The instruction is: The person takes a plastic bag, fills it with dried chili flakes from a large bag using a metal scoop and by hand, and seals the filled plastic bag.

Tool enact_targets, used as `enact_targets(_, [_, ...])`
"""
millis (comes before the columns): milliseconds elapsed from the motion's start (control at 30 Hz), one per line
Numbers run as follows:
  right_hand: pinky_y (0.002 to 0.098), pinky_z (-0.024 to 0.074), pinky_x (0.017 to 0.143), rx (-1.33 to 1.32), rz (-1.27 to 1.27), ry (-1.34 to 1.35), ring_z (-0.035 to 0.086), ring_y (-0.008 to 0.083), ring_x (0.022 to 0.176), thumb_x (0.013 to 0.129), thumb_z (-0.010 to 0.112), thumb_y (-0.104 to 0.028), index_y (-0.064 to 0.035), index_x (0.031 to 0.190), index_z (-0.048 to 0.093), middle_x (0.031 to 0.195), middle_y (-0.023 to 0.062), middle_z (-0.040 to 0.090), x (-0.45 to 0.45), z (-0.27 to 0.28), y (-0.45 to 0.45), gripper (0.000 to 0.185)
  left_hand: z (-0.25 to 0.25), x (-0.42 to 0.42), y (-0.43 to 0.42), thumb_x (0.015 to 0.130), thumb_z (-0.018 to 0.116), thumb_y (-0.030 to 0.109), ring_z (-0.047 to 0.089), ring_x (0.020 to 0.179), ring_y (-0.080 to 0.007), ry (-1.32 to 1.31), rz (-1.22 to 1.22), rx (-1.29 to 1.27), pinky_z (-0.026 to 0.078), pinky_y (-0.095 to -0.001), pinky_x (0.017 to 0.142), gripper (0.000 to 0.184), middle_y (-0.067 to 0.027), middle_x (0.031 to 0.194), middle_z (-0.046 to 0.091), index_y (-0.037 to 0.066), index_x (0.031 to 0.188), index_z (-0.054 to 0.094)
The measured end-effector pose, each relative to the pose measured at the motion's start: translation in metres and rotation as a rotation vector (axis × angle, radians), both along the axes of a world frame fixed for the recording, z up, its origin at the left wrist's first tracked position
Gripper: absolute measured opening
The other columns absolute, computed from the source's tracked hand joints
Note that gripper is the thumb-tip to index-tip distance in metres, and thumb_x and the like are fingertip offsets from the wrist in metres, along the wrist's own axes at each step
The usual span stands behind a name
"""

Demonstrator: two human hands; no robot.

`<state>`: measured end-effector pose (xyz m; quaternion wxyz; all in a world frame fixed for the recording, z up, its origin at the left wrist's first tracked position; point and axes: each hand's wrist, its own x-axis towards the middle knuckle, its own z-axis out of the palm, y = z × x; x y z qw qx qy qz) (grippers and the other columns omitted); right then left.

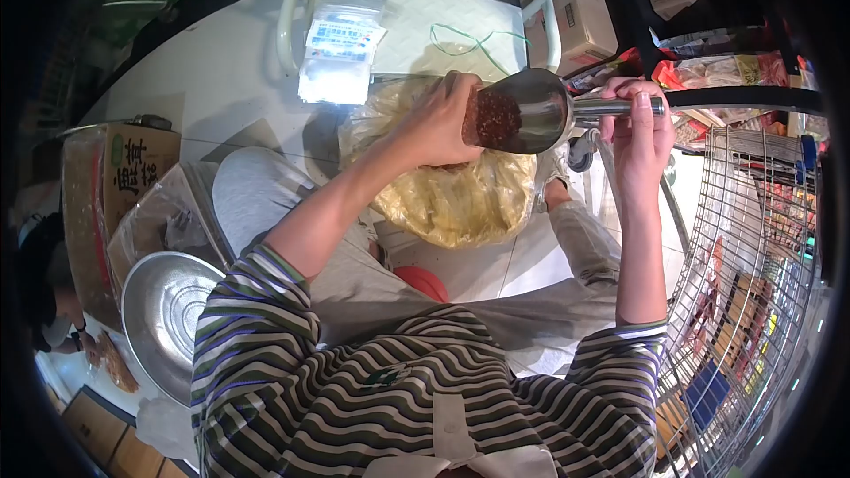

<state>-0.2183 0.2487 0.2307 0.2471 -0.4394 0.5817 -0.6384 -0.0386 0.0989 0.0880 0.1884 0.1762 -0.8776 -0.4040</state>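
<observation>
A metal scoop (pixel 542 111) holds dark red flakes or granules (pixel 496 119). Its handle is in my right hand (pixel 639 119), fingers wrapped round it. At the scoop's mouth is my left hand (pixel 447 124), its fingers curled; whatever they hold, perhaps the edge of a bag, is too small to make out. Below both hands a large yellowish plastic bag (pixel 456 204) sits between my legs, its upper part partly hidden by my left hand and forearm.
Clear printed bags (pixel 341 44) lie on a white surface ahead, near a green string (pixel 478 42). A metal basin (pixel 168 310) and cardboard box (pixel 133 159) stand left. A wire cart (pixel 753 283) is right. Another person's hand (pixel 88 345) shows far left.
</observation>
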Motion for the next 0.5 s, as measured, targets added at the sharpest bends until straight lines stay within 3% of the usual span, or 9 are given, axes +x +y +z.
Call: enact_targets(500, [0.022,0.0412,0.056,-0.124,-0.004,0.028,0.05,0.0115,0.06,0.105,0.043,-0.018,0.0012,0.102,0.051,0.102,0.0189,0.06,-0.009,0.012,0.01,0.02,0.002,0.002,0.001,0.064,0.084,0.025,0.053,0.116,-0.0396,0.115,-0.008,0.019,0.045,-0.0434,0.097,0.084,-0.0223,0.123,0.05,0.003,0.129,0.037])
